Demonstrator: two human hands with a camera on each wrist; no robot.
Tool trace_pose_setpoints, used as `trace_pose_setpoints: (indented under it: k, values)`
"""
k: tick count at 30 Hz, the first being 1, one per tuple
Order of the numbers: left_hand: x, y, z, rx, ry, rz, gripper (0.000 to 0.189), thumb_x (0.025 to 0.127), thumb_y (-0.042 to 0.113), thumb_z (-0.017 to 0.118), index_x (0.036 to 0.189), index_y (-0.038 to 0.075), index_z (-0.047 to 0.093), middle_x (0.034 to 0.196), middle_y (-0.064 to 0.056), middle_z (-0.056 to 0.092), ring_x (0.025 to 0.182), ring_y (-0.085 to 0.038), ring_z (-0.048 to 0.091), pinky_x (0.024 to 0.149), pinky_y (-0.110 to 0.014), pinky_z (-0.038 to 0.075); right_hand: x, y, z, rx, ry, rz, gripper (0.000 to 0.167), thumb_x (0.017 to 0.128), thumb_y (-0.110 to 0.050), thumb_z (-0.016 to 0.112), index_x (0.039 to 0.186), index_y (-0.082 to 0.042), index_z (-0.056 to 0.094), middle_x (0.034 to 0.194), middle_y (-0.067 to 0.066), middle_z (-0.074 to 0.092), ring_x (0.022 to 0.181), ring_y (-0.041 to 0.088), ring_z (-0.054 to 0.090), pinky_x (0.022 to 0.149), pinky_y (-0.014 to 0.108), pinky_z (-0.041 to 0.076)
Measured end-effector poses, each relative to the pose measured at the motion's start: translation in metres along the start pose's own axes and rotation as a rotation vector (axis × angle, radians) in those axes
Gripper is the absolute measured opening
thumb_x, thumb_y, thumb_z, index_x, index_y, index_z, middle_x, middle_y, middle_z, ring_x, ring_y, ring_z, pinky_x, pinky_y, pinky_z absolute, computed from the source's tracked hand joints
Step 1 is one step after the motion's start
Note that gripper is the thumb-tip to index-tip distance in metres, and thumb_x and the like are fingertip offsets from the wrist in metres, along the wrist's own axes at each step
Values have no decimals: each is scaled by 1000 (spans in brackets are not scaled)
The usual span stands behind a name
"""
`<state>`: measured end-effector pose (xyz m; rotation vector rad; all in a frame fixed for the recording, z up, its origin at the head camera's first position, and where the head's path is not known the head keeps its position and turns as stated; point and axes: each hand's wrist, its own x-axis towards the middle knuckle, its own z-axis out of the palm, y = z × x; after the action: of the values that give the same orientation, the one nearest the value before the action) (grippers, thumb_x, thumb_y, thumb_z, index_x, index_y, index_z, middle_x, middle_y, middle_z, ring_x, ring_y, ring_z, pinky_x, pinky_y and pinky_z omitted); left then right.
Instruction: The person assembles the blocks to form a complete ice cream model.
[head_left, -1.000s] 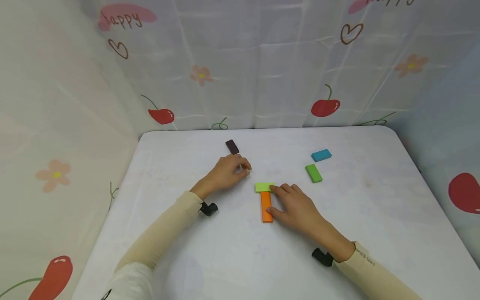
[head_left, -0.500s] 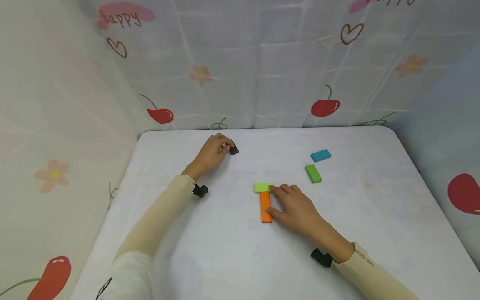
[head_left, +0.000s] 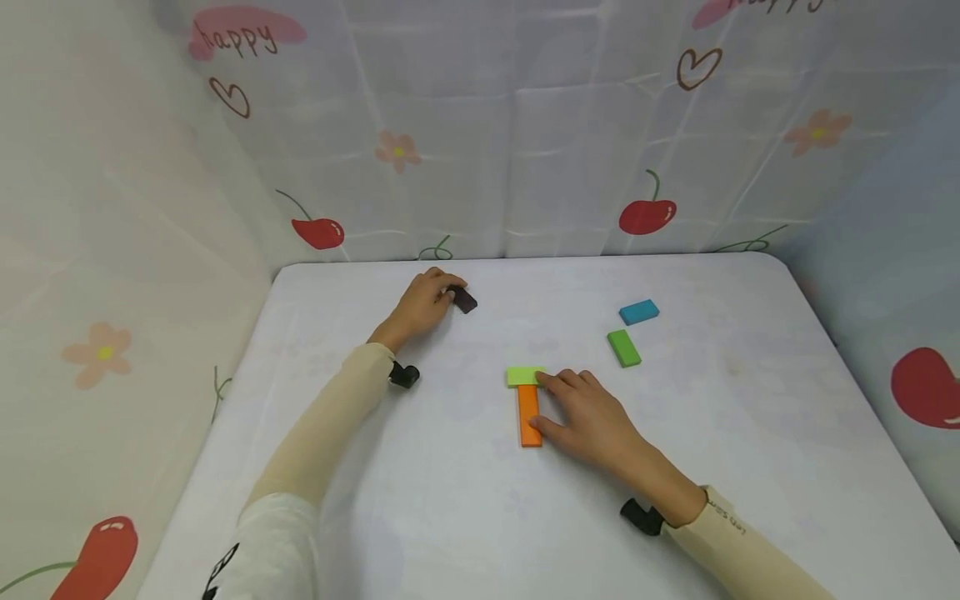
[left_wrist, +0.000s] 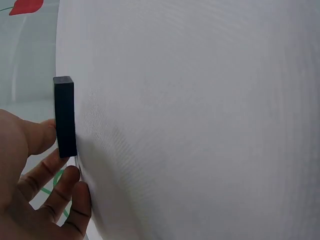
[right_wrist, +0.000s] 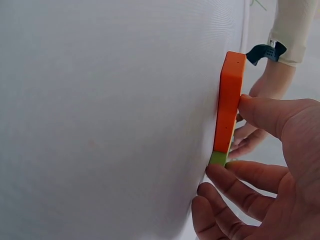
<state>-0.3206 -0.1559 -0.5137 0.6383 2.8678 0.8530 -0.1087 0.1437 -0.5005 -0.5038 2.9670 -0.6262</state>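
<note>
Near the far edge of the table, my left hand (head_left: 422, 304) pinches a dark brown rectangular block (head_left: 463, 299) between thumb and index finger. In the left wrist view the thumb lies against that dark block (left_wrist: 65, 120), with the index finger at its lower end. Nearer to me, an orange block (head_left: 529, 417) and a light green block (head_left: 522, 377) meet in a T shape, the green one across the top. My right hand (head_left: 592, 417) rests beside them, thumb touching the orange block (right_wrist: 230, 105) and index finger touching the green block's right end.
A blue block (head_left: 639, 312) and a darker green block (head_left: 624, 347) lie apart on the right of the white table (head_left: 450, 517). A patterned curtain (head_left: 510, 133) hangs behind the table's far edge.
My left hand has moved away from me and leftward to the dark block and taken hold of it. The block has turned slightly. My right hand stays on the T of blocks.
</note>
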Motion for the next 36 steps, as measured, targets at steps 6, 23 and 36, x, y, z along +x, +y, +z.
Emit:
trace_pose_setpoints:
  k: [6, 23, 36]
  values:
    - [1, -2, -1, -15, 0, -38, 28, 109, 17, 60, 134, 14, 72, 126, -14, 65, 106, -30, 59, 101, -47, 47, 0, -1, -1, -3, 3, -4, 67, 94, -43, 82, 149, -9, 63, 131, 10, 71, 119, 29, 62, 101, 48, 58]
    - [2, -6, -2, -73, -14, -58, 24, 106, 22, 66, 125, 11, 74, 114, -13, 67, 97, -27, 59, 90, -38, 48, 0, -1, 1, -7, 1, 11, 68, 93, -43, 83, 149, -10, 64, 131, 9, 72, 118, 29, 62, 100, 47, 58]
    - [-1, 2, 9, -155, -52, -92, 17, 104, 27, 70, 108, 12, 77, 108, -8, 69, 96, -22, 59, 87, -33, 46, 0, 0, 2, -5, 10, 5, 69, 93, -44, 83, 149, -10, 63, 131, 9, 71, 118, 28, 62, 100, 48, 58]
